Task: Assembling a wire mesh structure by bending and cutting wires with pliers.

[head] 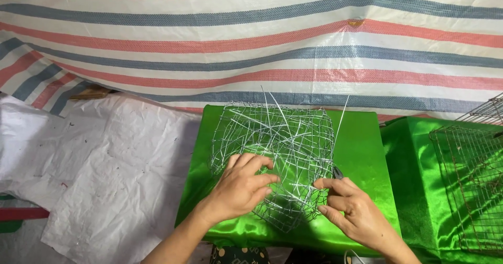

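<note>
1. My left hand point(242, 186) lies on the near left part of a silver wire mesh cage point(275, 154). Its fingers point(260, 182) are bent and spread over the wires, and they press on the mesh more than they close around it.
2. My right hand point(352, 209) is at the near right edge of the same cage. Its fingers point(335, 184) are pinched together on a small dark tool point(337, 173), held against the wires; I cannot tell exactly which kind of tool it is.
3. The cage is crumpled and uneven. Several loose straight wires stick up and out from its top, and one long wire point(341, 118) rises at the right side.
4. The cage rests on a shiny green cloth point(361, 138) that covers the tabletop, about in the middle of it and near to me.
5. To the right there is a second green covered surface point(414, 159), and on it lies a darker, rusty wire grid point(466, 175), well apart from my hands.
6. On the left a white woven plastic sheet point(115, 159) is spread out, with small dirt marks on it.
7. Behind everything hangs a tarpaulin point(251, 39) with red, blue and white stripes.
</note>
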